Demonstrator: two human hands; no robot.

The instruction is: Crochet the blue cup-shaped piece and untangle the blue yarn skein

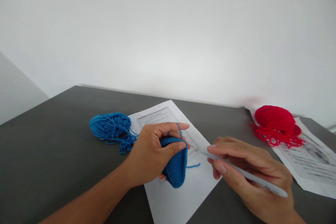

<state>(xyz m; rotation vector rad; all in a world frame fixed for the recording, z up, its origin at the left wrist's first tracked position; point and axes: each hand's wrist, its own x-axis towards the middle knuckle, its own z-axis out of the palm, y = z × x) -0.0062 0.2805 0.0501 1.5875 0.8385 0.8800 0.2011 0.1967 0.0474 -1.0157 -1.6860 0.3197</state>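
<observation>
My left hand (154,150) pinches a blue crocheted piece (174,168) by its upper edge, thumb in front. A strand of blue yarn loops around the raised index finger of that hand. In my right hand (252,171) is a crochet hook (246,174) with a pale grey handle, held like a pen. Its thin metal tip points left and meets the top right edge of the blue piece; whether it passes through a stitch I cannot tell. A small orange bit (162,177) shows at the lower left of the piece, and a short blue yarn tail hangs at its right.
A ball of blue yarn (110,126) lies left of my hands on the dark grey table (65,147). Under my hands is a printed white sheet (173,199). At the right, red yarn (274,119) rests on another printed sheet (307,168). A white wall stands behind the table.
</observation>
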